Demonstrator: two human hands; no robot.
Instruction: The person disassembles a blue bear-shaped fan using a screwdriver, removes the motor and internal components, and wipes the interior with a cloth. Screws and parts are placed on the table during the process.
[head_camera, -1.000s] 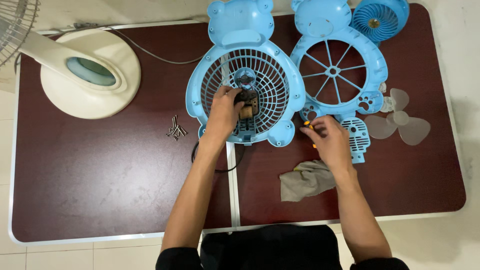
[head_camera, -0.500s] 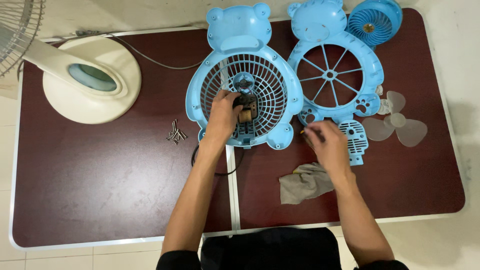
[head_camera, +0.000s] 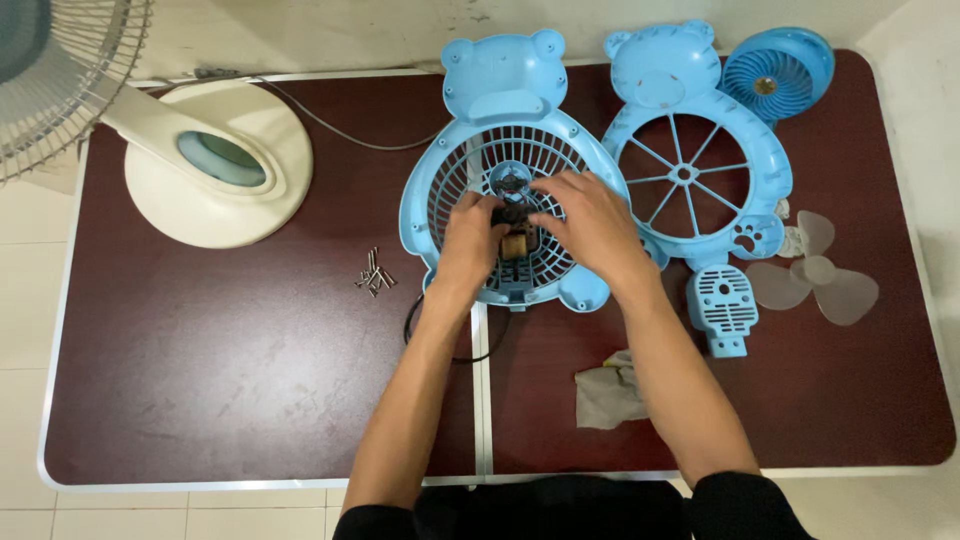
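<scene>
A blue bear-shaped fan shell (head_camera: 505, 75) with a round grille lies at the table's middle back. A small brown and black fan motor (head_camera: 515, 243) sits on its grille. My left hand (head_camera: 468, 240) grips the motor from the left. My right hand (head_camera: 585, 222) rests on the grille just right of the motor, its fingertips at the motor's top; whether it pinches something small I cannot tell. The second blue bear-shaped front grille (head_camera: 690, 170) lies to the right, apart from both hands.
A cream fan base (head_camera: 215, 170) with its wire cage (head_camera: 60, 80) is at the back left. Several screws (head_camera: 374, 273) lie left of the shell. A small blue round fan part (head_camera: 778, 72), a clear fan blade (head_camera: 815, 272), a blue vented cover (head_camera: 723, 305) and a grey cloth (head_camera: 605, 392) lie right.
My right hand has moved left from beside the blue vented cover onto the grille by the motor. My left hand has stayed on the motor.
</scene>
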